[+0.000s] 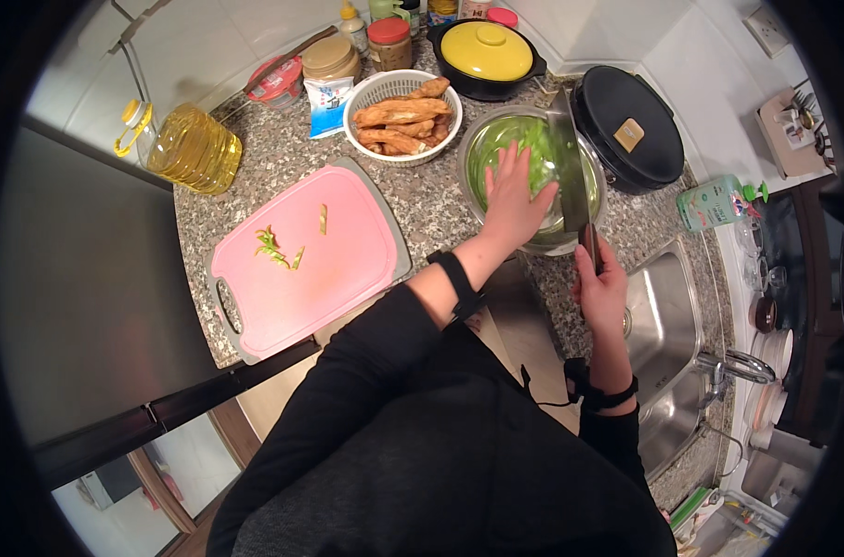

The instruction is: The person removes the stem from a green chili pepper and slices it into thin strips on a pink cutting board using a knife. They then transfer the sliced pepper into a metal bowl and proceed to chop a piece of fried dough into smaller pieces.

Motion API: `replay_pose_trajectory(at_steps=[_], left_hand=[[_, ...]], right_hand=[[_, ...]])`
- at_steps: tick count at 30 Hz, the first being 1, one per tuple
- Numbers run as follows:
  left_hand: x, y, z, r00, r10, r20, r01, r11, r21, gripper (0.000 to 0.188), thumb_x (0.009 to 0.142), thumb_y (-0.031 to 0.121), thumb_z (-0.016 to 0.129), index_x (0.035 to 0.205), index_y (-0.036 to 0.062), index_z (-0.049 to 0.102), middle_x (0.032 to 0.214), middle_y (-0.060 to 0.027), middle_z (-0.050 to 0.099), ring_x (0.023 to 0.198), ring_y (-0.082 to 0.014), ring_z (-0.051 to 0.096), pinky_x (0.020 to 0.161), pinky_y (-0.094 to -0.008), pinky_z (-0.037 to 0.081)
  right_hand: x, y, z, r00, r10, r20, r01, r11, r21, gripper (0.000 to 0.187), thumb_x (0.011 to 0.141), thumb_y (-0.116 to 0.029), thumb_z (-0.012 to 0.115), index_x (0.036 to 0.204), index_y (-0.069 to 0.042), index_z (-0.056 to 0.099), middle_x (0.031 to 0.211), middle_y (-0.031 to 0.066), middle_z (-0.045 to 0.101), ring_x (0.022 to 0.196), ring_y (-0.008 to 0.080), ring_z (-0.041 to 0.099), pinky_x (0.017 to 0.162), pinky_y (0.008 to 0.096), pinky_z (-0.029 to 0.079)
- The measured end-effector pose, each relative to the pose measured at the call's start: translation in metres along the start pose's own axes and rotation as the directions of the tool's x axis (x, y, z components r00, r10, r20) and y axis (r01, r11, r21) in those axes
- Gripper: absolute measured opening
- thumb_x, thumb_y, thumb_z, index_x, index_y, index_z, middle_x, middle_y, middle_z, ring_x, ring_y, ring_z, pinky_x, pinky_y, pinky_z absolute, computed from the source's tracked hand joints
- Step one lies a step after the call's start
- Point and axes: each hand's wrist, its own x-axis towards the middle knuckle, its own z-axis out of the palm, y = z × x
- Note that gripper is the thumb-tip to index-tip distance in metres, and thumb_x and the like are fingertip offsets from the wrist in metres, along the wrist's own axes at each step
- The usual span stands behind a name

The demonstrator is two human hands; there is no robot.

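Observation:
My right hand [601,283] is wrapped round the dark handle of a cleaver [569,172], whose broad blade stands over the right side of a metal bowl [533,249]. Inside the bowl lie sliced green vegetables [540,148], partly hidden by my hand and the blade. Over the bowl, my left hand [517,200] is open with its fingers spread, close to the blade; whether it touches the vegetables I cannot tell. To the left, a pink cutting board [324,269] with a grey rim carries a few green vegetable scraps [272,247].
Behind the board are a white basket [359,139] of brown fried sticks and an oil jug [199,148]. A yellow-lidded pot [485,51] and a black pan [631,125] stand beyond the bowl. At right are a soap bottle [714,202] and a steel sink [668,316].

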Motion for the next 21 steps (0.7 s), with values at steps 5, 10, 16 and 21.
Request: replay_pose_trajectory(at_steps=[5, 10, 16, 21], left_hand=[[-0.031, -0.037, -0.056, 0.999, 0.033, -0.011, -0.034, 0.998, -0.06, 0.054, 0.094, 0.026, 0.065, 0.14, 0.0038, 0.05, 0.151, -0.0211, 0.042, 0.147, -0.039, 0.031, 0.12, -0.0545, 0.018], [-0.093, -0.092, -0.159, 0.991, -0.024, -0.131, 0.033, 0.997, 0.067, 0.042, 0.089, 0.02, 0.067, 0.129, 0.0084, 0.061, 0.137, -0.0155, 0.055, 0.133, -0.0358, 0.047, 0.116, -0.0542, 0.027], [-0.17, -0.166, -0.273, 0.919, -0.083, -0.386, 0.266, 0.853, 0.45, 0.055, 0.084, 0.019, 0.072, 0.135, 0.0053, 0.057, 0.134, -0.02, 0.055, 0.133, -0.0358, 0.047, 0.112, -0.0532, 0.033], [-0.167, -0.221, -0.304, 0.837, -0.14, -0.529, 0.389, 0.832, 0.395, 0.073, 0.079, 0.025, 0.077, 0.138, -0.0055, 0.046, 0.133, -0.0292, 0.051, 0.127, -0.0433, 0.049, 0.107, -0.0497, 0.041]], right_hand=[[0.008, 0.012, -0.003, 0.96, -0.273, -0.057, 0.252, 0.936, -0.245, 0.036, 0.095, -0.014, 0.07, 0.127, 0.0, 0.064, 0.093, 0.0053, 0.072, 0.081, 0.0084, 0.062, 0.072, 0.026, 0.051], [0.01, 0.016, -0.007, 0.925, -0.38, -0.005, 0.344, 0.843, -0.413, 0.036, 0.095, -0.011, 0.068, 0.129, 0.0, 0.062, 0.104, 0.0098, 0.073, 0.088, 0.0133, 0.065, 0.078, 0.0291, 0.053], [0.001, 0.007, 0.008, 0.953, -0.298, -0.052, 0.272, 0.92, -0.282, 0.04, 0.097, -0.009, 0.066, 0.135, -0.002, 0.057, 0.095, 0.0054, 0.069, 0.061, 0.0055, 0.055, 0.053, 0.021, 0.045], [-0.025, -0.006, 0.047, 0.941, -0.159, 0.299, 0.02, 0.908, 0.418, 0.027, 0.105, -0.018, 0.049, 0.129, -0.007, 0.049, 0.079, 0.0058, 0.057, 0.045, 0.0109, 0.049, 0.037, 0.0225, 0.041]])
